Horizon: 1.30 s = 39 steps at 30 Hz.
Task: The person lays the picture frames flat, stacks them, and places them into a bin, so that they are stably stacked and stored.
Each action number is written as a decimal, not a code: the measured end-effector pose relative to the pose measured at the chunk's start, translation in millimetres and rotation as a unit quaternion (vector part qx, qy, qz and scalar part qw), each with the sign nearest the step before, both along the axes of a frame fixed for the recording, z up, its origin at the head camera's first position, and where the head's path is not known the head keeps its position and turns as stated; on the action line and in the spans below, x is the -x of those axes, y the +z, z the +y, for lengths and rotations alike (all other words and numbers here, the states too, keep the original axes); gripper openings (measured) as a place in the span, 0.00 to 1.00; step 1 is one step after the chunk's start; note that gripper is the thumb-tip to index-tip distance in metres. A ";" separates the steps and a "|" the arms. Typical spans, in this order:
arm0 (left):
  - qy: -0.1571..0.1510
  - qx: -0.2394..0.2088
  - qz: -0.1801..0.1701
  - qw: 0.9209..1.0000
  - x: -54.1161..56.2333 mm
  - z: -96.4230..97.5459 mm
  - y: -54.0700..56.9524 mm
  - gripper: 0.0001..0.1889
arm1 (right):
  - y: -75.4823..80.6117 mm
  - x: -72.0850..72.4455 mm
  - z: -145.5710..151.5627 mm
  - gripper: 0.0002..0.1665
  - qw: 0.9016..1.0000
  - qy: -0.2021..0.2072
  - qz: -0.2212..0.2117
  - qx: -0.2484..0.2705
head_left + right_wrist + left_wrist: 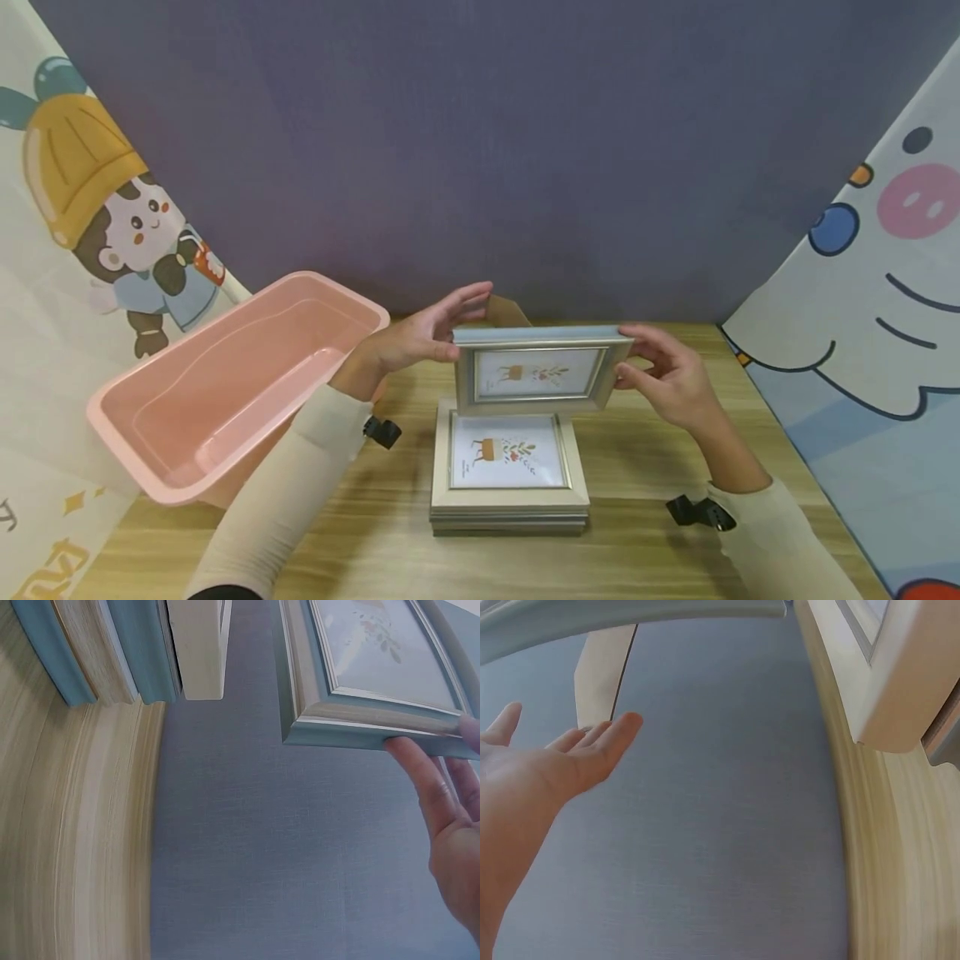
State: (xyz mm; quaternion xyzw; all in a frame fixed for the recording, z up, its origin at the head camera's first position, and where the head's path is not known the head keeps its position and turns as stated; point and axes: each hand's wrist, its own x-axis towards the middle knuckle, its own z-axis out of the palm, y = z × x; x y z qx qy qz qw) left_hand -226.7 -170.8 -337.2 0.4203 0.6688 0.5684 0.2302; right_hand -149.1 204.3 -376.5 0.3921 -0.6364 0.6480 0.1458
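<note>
A picture frame (540,371) with a small plant print is raised and tilted above a stack of frames (510,492). My right hand (667,379) pinches its right side, with the thumb at the front; the right wrist view shows fingers (420,772) against its blue-grey edge. My left hand (420,333) is by the frame's left end, its fingers extended. From behind the frame sticks out a beige support leg (604,675). In the left wrist view, the left fingertips are at the leg's end, and the thumb stands apart. Whether they touch the leg, I cannot tell.
To the left, a pink plastic tub (247,383) stands on the wood-grain table (637,533), partly behind the left forearm. A dark grey panel (480,167) rises at the back. Cartoon-printed panels flank both sides.
</note>
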 end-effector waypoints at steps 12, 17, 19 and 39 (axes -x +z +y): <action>0.157 -0.001 0.028 0.987 -19.8 -2.2 9.7 0.42 | 0.4 -1.5 3.4 0.34 0.997 -0.057 -0.020 -0.040; 0.219 0.001 0.051 0.974 -30.2 -0.4 11.8 0.28 | 0.9 -2.2 1.9 0.31 0.997 -0.062 -0.024 -0.048; 0.228 0.001 0.073 0.971 -33.4 0.1 12.1 0.21 | 0.8 -2.2 1.4 0.30 0.997 -0.059 -0.021 -0.047; 0.253 0.017 -0.007 0.967 -50.3 -6.9 18.1 0.10 | 7.5 -8.6 -1.0 0.32 0.985 -0.025 -0.138 -0.100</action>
